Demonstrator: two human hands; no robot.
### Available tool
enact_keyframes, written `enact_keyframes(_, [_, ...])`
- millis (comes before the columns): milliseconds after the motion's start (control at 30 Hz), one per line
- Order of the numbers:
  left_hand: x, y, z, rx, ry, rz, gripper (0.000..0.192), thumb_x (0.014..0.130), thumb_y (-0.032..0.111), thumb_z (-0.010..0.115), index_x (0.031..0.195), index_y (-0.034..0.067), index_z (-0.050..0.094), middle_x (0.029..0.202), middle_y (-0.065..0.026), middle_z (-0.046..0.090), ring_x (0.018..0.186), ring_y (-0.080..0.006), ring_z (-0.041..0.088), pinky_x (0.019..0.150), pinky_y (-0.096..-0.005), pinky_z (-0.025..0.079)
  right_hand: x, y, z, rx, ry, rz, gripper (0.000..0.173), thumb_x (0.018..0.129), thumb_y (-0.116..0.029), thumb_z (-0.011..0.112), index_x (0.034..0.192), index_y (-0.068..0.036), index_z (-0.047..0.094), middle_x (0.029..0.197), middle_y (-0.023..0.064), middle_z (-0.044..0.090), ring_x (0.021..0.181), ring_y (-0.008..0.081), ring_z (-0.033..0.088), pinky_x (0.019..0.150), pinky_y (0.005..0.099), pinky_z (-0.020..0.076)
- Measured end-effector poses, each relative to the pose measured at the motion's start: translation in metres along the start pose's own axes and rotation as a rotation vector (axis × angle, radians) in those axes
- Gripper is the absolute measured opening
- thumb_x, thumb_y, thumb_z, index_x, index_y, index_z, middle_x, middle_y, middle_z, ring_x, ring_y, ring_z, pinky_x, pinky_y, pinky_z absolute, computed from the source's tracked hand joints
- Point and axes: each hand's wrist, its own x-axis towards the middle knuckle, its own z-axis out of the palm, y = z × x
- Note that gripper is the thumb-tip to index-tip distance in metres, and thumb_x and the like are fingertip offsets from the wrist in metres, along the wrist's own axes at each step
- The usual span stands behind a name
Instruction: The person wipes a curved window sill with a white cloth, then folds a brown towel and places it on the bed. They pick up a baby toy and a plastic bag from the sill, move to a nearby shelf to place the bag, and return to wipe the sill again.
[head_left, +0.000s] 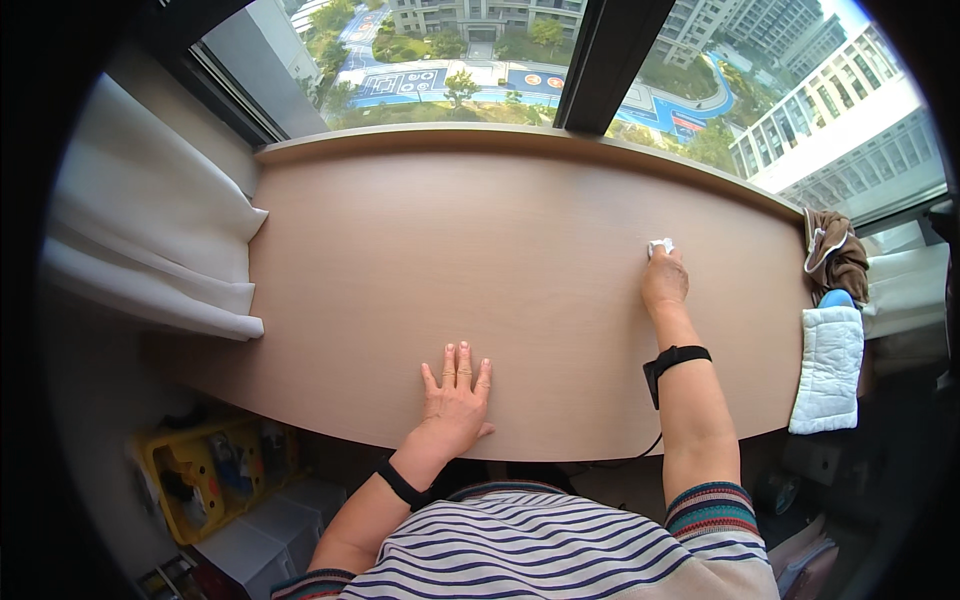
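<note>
In front of me stretches a light wood desktop (540, 300) set against a window. My left hand (455, 405) lies palm down near its front edge, fingers spread, holding nothing. Farther out to the right, my right hand (665, 277) grips a small crumpled white tissue or cloth (660, 246) and presses it against the wood. The fingers hide most of the white piece. Black bands circle both wrists or forearms, and the right one (677, 360) carries a small dark box.
A bunched brown cloth (836, 251), a blue object (836, 298) and a folded white quilted cloth (826, 371) line the right edge. White curtain (150, 225) hangs over the left end. A raised wooden ledge (450, 139) borders the back. Below left stands a yellow bin (217, 480).
</note>
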Motion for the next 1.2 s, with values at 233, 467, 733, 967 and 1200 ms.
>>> enact_keyframes(233, [0.004, 0.001, -0.001, 0.037, -0.03, -0.002, 0.1, 0.073, 0.051, 0.077, 0.149, 0.004, 0.033, 0.154, -0.0341, 0.019, 0.144, -0.0492, 0.016, 0.106, -0.0707, 0.024, -0.056, -0.191, 0.041, 0.426, 0.078, -0.668, 0.027, 0.088, -0.003, 0.053, 0.114, -0.007, 0.057, 0.099, 0.0188, 0.058, 0.08, 0.0373, 0.066, 0.068, 0.0448, 0.0569])
enact_keyframes(467, [0.004, -0.003, 0.009, 0.013, -0.008, 0.006, 0.099, 0.071, 0.05, 0.078, 0.147, 0.003, 0.037, 0.153, -0.034, 0.022, 0.144, -0.0504, 0.015, 0.104, -0.0731, 0.022, -0.031, -0.282, 0.055, 0.258, 0.092, -0.838, 0.022, 0.086, -0.001, 0.056, 0.108, 0.003, 0.06, 0.105, 0.0174, 0.057, 0.09, 0.029, 0.066, 0.067, 0.0383, 0.0608])
enact_keyframes(733, [0.003, -0.006, 0.012, -0.057, 0.104, 0.045, 0.086, 0.073, 0.035, 0.076, 0.145, 0.002, 0.041, 0.151, -0.036, 0.025, 0.141, -0.052, 0.023, 0.099, -0.0788, 0.023, 0.061, -0.212, 0.014, 0.064, -0.078, -0.229, 0.024, 0.092, -0.004, 0.05, 0.113, 0.004, 0.058, 0.114, 0.0247, 0.057, 0.093, 0.038, 0.068, 0.079, 0.0421, 0.0574])
enact_keyframes(967, [0.002, -0.01, 0.009, -0.111, 0.084, 0.059, 0.086, 0.071, 0.036, 0.078, 0.142, 0.001, 0.045, 0.149, -0.0363, 0.029, 0.14, -0.0526, 0.027, 0.099, -0.0777, 0.025, 0.017, -0.387, 0.063, 0.261, -0.09, -0.83, 0.03, 0.093, -0.006, 0.049, 0.118, 0.008, 0.057, 0.114, 0.0207, 0.054, 0.103, 0.0346, 0.06, 0.082, 0.0418, 0.057])
enact_keyframes(1200, [0.002, -0.009, 0.012, -0.035, 0.111, 0.057, 0.099, 0.066, 0.051, 0.081, 0.143, 0.003, 0.043, 0.15, -0.038, 0.023, 0.141, -0.0535, 0.021, 0.101, -0.0748, 0.025, 0.099, -0.277, 0.047, -0.057, 0.011, -0.695, 0.026, 0.088, -0.007, 0.057, 0.109, 0.006, 0.064, 0.111, 0.0178, 0.057, 0.102, 0.0302, 0.06, 0.079, 0.0363, 0.0573])
